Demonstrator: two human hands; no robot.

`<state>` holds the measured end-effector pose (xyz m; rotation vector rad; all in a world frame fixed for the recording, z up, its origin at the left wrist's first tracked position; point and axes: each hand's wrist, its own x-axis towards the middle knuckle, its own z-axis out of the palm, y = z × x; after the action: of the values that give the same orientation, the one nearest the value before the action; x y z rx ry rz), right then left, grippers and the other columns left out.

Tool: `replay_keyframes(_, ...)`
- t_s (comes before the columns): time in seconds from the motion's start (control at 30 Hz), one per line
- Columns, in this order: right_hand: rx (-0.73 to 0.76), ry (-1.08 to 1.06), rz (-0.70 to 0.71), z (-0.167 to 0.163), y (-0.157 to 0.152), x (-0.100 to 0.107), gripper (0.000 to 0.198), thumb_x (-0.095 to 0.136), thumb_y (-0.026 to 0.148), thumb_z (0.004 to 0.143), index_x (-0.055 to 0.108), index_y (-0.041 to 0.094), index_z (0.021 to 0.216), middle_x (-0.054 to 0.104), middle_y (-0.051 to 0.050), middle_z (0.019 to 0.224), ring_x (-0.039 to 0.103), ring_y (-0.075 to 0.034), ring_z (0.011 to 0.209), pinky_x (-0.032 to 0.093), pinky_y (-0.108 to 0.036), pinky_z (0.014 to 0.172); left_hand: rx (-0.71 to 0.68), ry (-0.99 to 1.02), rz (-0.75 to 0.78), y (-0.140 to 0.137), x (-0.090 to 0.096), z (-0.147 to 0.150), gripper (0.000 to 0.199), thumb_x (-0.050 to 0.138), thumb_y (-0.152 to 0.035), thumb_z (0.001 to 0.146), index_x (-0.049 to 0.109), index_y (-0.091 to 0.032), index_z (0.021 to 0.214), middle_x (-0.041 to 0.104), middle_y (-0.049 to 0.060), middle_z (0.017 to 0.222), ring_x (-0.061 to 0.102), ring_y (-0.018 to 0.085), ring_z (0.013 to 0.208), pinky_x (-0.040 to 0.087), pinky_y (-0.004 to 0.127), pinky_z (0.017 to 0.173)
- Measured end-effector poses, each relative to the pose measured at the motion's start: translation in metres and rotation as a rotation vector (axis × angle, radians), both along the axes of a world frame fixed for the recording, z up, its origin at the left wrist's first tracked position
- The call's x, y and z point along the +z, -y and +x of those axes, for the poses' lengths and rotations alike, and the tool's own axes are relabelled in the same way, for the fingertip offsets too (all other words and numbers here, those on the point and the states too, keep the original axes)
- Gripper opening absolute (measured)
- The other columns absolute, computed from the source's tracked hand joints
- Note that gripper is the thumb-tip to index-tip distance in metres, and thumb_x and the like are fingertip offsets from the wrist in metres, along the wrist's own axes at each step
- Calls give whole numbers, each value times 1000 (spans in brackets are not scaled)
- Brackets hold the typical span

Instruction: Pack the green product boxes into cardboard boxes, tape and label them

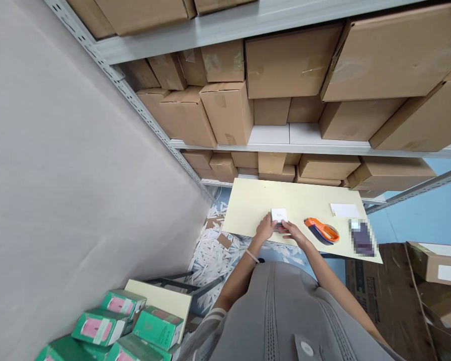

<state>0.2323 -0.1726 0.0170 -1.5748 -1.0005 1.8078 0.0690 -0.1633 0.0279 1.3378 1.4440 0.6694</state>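
Note:
A small white box [278,214] with faint grey print on its top is at the front middle of the pale yellow table [248,200]. My left hand [265,228] closes on its left side, fingers against the edge. From the right, my right hand [292,231] grips the near right corner, thumb on the box and some fingers stretched below. To the right lies an orange and dark blue tool [322,230], which looks like a tape dispenser or stapler. Beyond it are a flat white card or pad [345,210] and a blurred dark phone-like item [362,237].
Metal shelves [270,146] packed with cardboard boxes [225,110] rise behind the table. A grey wall [97,165] stands left. White paper strips [214,255] litter the floor. Green boxes [158,326] are stacked at lower left, more cartons [436,265] at right.

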Motion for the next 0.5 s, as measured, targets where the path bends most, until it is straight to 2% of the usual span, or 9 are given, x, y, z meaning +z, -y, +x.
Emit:
replay_keyframes(0.07, -19, -13, 20, 0, 8, -5, 47, 52, 61, 87, 62, 23, 114, 70, -12, 118, 66, -26, 103, 54, -38, 82, -100, -221, 108, -2, 8, -1, 69, 56, -34, 89, 33, -15, 152, 24, 17, 162, 26, 34, 149, 22, 51, 119)
replay_keyframes(0.1, -31, -12, 23, -1, 11, -6, 48, 52, 62, 87, 62, 24, 115, 70, -11, 119, 66, -26, 104, 54, -38, 81, -176, -295, 165, -4, 13, -1, 68, 54, -30, 89, 32, -17, 152, 22, 15, 163, 23, 31, 150, 21, 50, 120)
replay_keyframes(0.23, -76, 22, 24, -5, 16, -7, 52, 55, 64, 84, 61, 26, 119, 70, -10, 116, 66, -26, 103, 55, -38, 79, -422, -356, 295, -17, 26, 2, 60, 49, -18, 89, 41, -20, 148, 38, 12, 157, 25, 24, 150, 15, 43, 123)
replay_keyframes(0.3, -91, 43, 31, -6, 16, -6, 54, 58, 62, 83, 59, 25, 121, 71, -11, 113, 67, -26, 101, 56, -38, 78, -443, -372, 300, -21, 26, 7, 58, 48, -15, 89, 43, -17, 147, 41, 15, 155, 27, 25, 149, 16, 43, 123)
replay_keyframes(0.4, -110, 80, 47, -7, 16, -5, 54, 58, 59, 84, 58, 24, 124, 71, -11, 112, 68, -25, 98, 56, -36, 76, -391, -371, 296, -22, 22, 17, 57, 45, -12, 89, 45, -11, 146, 40, 21, 153, 26, 28, 149, 17, 45, 122)
replay_keyframes(0.5, -127, 115, 58, -8, 18, -3, 52, 58, 58, 84, 58, 24, 124, 71, -10, 112, 68, -23, 95, 56, -33, 73, -368, -383, 280, -21, 20, 24, 59, 43, -12, 89, 43, -9, 147, 40, 22, 153, 25, 31, 149, 18, 50, 121)
